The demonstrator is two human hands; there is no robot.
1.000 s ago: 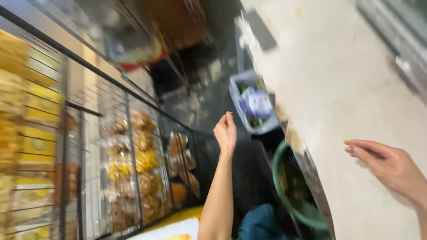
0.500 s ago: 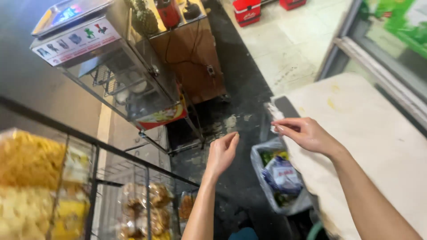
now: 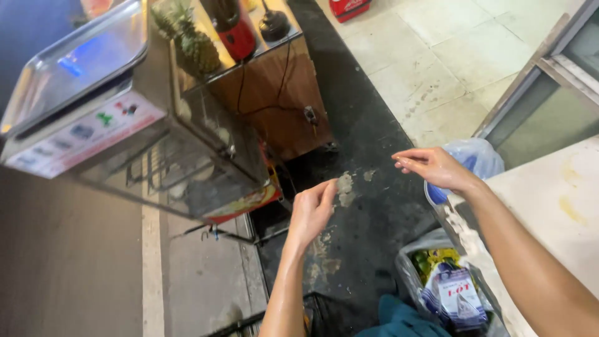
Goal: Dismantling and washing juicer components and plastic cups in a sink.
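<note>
My left hand point(image 3: 312, 209) is raised in mid-air over the dark floor, fingers loosely together, holding nothing. My right hand point(image 3: 433, 167) reaches out to the right of it, fingers pinched lightly and empty as far as I can see. Just behind the right hand sits a bluish plastic bag point(image 3: 477, 156) at the corner of a pale counter point(image 3: 555, 200). Below my right forearm stands a bin lined with a clear bag point(image 3: 437, 284) holding cartons and wrappers.
A glass and steel display cart point(image 3: 125, 125) stands at the left. Behind it a wooden stand point(image 3: 274, 93) carries a red blender point(image 3: 234, 28) and pineapples point(image 3: 190, 43). Pale tiles point(image 3: 449, 56) lie at the back and a glass-door frame point(image 3: 549, 100) at the right.
My view has swung upward from the snack racks to the cart and the floor. My right hand has come off the counter and moved forward and left, toward my left hand.
</note>
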